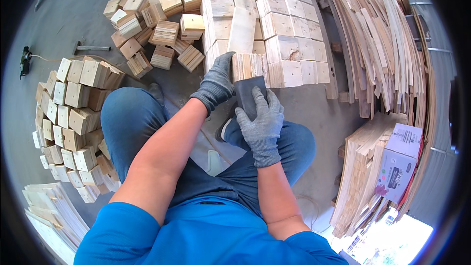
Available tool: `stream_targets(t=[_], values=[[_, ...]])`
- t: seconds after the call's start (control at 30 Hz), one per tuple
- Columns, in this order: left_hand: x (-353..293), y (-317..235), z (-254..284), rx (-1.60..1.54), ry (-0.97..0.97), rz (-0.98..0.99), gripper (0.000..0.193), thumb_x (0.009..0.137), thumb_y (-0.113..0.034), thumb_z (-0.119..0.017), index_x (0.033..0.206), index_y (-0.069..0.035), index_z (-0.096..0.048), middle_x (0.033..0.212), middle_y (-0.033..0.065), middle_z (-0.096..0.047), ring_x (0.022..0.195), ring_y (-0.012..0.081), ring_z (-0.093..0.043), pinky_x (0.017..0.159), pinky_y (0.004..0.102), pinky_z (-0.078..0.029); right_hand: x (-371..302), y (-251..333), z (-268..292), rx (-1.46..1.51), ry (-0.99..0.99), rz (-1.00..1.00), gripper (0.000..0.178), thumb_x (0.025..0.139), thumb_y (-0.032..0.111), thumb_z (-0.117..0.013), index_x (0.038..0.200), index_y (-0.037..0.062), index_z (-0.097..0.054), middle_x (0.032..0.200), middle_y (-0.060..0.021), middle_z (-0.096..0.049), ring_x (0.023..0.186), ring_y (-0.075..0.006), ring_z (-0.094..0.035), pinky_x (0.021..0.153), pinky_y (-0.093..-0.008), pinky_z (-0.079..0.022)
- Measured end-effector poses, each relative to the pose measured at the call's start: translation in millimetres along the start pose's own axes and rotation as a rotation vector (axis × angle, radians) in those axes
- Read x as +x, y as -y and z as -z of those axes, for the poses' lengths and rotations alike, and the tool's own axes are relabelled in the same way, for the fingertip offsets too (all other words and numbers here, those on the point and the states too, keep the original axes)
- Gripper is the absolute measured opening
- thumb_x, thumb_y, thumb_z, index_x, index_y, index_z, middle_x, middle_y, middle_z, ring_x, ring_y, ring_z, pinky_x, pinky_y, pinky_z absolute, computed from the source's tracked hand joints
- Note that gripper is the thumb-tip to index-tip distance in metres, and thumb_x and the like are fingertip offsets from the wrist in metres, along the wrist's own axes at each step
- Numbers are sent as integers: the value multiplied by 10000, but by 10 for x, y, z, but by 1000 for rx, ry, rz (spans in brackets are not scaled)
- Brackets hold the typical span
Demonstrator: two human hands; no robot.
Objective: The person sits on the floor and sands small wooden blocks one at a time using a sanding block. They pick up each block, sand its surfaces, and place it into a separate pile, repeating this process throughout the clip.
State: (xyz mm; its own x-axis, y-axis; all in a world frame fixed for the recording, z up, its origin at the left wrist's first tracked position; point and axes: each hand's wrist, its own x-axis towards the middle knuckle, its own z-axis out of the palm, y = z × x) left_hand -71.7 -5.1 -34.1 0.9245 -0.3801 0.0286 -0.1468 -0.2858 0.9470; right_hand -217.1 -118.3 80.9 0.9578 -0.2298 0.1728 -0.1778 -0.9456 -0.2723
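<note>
My left hand (219, 82), in a grey knit glove, grips the left side of a layered wooden block (248, 66). The block's striped edge layers face me, and it sits at the near edge of the stacked blocks. In my gloved right hand (262, 123) is a dark grey sheet of sandpaper (247, 97), its upper edge against the near side of the block. My right fingers press on the sheet; whether it is wrapped round something is hidden. Just beyond the held block lies a flat pale board (242, 29) on top of the stack.
Neat rows of blocks (289, 24) stand ahead. Loose blocks (164, 33) lie in a heap at the far left, with a hammer (92, 48) beside it. Another block pile (73, 122) is at my left. Long wood strips (378, 34) and a purple-white carton (400, 162) are at right.
</note>
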Motion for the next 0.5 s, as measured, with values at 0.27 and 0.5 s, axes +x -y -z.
stream_targets(t=[0.27, 0.5], values=[[-10, 162, -107, -112, -38, -49, 1063, 665, -244, -993, 1546, -19, -442, 1459, 237, -542, 1347, 392, -579, 1189, 412, -480, 1214, -121, -213, -7, -65, 28, 700, 832, 378, -863, 1449, 103, -679, 1383, -277, -644, 1253, -462, -624, 1096, -545, -510], [2, 197, -117, 20, -48, -89, 1038, 710, -218, -966, 1567, -18, -416, 1471, 201, -569, 1350, 324, -595, 1171, 395, -491, 1618, -176, -49, -21, 89, -113, 715, 836, 424, -859, 1442, 83, -695, 1355, -282, -678, 1255, -458, -644, 1117, -513, -513]])
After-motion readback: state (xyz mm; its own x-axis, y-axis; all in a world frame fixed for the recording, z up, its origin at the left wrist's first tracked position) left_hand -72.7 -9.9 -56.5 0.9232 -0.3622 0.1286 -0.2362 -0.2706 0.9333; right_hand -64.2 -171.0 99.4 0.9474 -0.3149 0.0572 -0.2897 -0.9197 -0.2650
